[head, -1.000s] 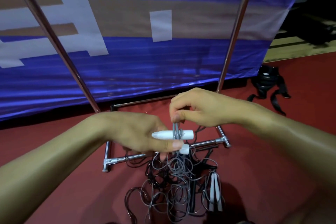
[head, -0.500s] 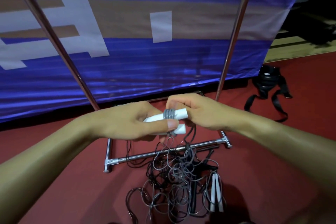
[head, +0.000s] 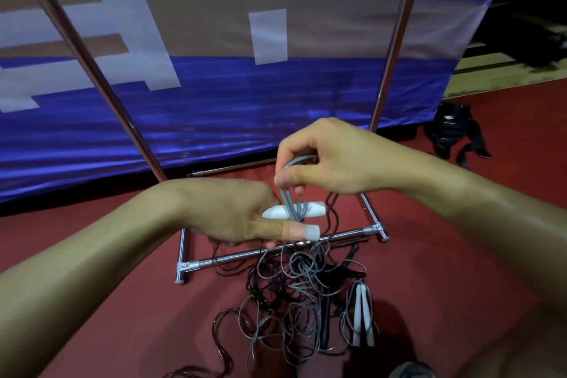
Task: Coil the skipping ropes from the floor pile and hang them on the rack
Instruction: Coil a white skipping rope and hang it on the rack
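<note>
Above the floor pile (head: 306, 301) — limp, light grey cord (head: 290, 202) (tangle-prone), pinched by right hand (head: 325, 159); left hand (head: 233, 212) gripping stiff white handles (head: 310, 210), best hold.

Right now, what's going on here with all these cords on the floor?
A person is bundling a grey skipping rope. The left hand grips its two white handles, with several turns of grey cord already wound around the upper one. The right hand pinches a loop of that cord just above the handles. Below, a tangled pile of ropes lies on the red floor across the metal rack base. None of the rack that shows has a rope hung on it.
</note>
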`<state>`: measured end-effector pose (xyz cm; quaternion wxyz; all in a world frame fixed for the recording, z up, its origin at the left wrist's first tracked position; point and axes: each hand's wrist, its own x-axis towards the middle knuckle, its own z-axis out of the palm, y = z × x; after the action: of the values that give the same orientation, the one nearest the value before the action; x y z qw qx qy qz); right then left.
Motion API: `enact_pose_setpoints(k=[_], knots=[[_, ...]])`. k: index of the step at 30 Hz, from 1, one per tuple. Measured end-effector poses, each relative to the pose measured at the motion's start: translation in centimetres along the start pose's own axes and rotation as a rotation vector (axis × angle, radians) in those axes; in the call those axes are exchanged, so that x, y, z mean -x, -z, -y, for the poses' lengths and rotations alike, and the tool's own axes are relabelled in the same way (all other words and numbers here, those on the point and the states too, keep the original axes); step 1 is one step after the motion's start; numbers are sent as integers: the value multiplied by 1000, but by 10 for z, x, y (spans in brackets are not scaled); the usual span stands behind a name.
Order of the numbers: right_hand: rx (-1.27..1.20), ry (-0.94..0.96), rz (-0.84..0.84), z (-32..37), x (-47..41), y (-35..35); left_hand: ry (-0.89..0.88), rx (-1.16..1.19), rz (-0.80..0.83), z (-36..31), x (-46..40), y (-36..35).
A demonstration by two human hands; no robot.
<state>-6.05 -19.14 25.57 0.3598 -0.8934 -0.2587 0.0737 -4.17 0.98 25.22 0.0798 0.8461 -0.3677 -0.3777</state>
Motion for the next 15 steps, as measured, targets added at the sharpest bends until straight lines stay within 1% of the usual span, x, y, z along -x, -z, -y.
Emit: enact_pose_setpoints(k=[2, 5, 8, 12, 15], knots=[[-33, -8, 34, -10, -3, -3, -37, -38, -40, -3, 0, 0], [-139, -29, 72, -29, -2, -6, -21, -58, -163, -5, 4, -4], [-253, -48, 44, -39, 1, -9, -56, 19, -249, -1, 6, -3], [-218, -53, 24, -41, 0, -25, -181, 201, -307, 4, 10, -4], [-224, -93, -26, -37, 0, -37, -153, 332, -502, 8, 7, -1]])
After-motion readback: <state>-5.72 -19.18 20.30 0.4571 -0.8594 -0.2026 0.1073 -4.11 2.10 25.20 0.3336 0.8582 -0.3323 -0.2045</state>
